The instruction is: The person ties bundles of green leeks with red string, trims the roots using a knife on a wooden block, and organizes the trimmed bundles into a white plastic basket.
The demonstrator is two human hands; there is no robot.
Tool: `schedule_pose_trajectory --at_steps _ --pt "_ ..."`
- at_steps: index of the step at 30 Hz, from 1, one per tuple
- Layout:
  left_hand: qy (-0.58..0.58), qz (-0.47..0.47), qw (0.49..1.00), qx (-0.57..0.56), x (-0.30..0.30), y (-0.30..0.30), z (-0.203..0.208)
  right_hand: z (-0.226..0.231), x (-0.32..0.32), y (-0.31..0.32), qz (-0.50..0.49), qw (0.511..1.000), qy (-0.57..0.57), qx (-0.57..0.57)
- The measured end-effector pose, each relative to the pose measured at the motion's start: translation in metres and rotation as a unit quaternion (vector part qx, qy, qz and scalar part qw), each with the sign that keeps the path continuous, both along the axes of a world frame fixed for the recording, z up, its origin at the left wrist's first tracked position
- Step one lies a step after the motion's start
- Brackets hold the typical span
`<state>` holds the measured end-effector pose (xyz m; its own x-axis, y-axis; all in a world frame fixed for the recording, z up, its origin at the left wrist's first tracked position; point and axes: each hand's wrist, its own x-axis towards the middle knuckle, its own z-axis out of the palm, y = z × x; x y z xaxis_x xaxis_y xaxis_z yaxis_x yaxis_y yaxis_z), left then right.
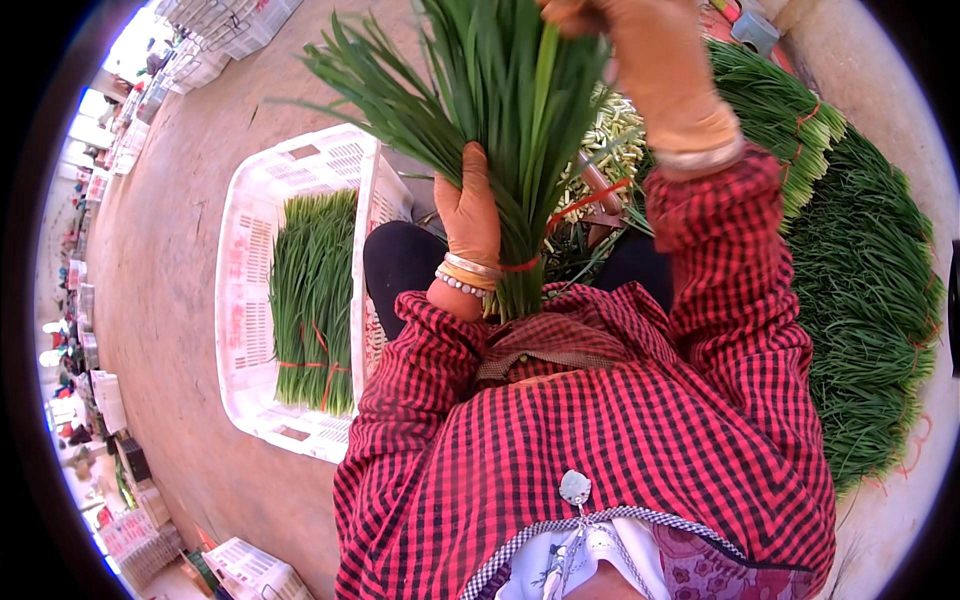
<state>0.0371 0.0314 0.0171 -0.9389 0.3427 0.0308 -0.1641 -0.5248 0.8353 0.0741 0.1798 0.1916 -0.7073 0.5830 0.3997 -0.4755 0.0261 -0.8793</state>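
In the head view, a leafy green bundle [515, 110] is being held upright right at the centre, its leaf tips fanned out toward the top edge and its stem ends brought down against the red-and-black checked jacket [590, 430]. It is clasped by the left hand [467, 215], in what looks like a thin tan glove: the thumb is laid up along the near face, the fingers are hidden behind the leaves, and the grip is closed firmly on the lower half. Low on the stems a red band [520, 266] is seen, with a loose end thrown out to the right. Up at the top edge, the right hand [660, 65] is raised beside the upper leaves; its fingertips are partly cut off by the frame, so whether any leaf is pinched there cannot be told. Over on the left, a white crate [238, 330] is set on the floor [160, 260], and banded greens [315, 270] are laid inside it. Between the arms, pale cut stalks [618, 130] are scattered beyond the knees. Out on the right, a large heap of greens [865, 290] is piled, red ties caught here and there along its edge.
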Motion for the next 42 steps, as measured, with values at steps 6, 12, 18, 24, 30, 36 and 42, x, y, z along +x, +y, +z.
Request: schedule_pose_trajectory --at_steps 6,12,18,24,30,36,42 --pt "-0.087 0.086 0.992 -0.026 -0.036 -0.02 -0.009 0.072 0.079 0.096 -0.138 0.971 0.153 0.124" --pt "-0.137 0.111 0.983 0.041 -0.066 -0.026 0.033 -0.088 0.081 0.088 -0.246 0.862 -0.265 0.354" --pt "0.127 -0.184 0.972 -0.071 -0.028 0.007 0.066 -0.198 0.027 -0.045 0.076 0.967 -0.244 -0.018" --pt "0.065 -0.191 0.95 -0.239 -0.049 -0.034 0.019 -0.172 0.048 -0.017 0.09 0.971 -0.209 -0.075" --pt "-0.145 -0.312 0.939 -0.026 -0.056 -0.001 0.004 -0.159 0.047 -0.032 0.195 0.953 -0.228 -0.026" --pt "-0.016 -0.157 0.984 -0.086 -0.032 0.02 0.017 -0.124 0.006 -0.005 0.011 0.99 -0.138 -0.033" --pt "-0.21 -0.183 0.957 0.074 -0.05 -0.003 0.006 -0.113 0.03 0.014 -0.009 0.969 -0.115 -0.218"
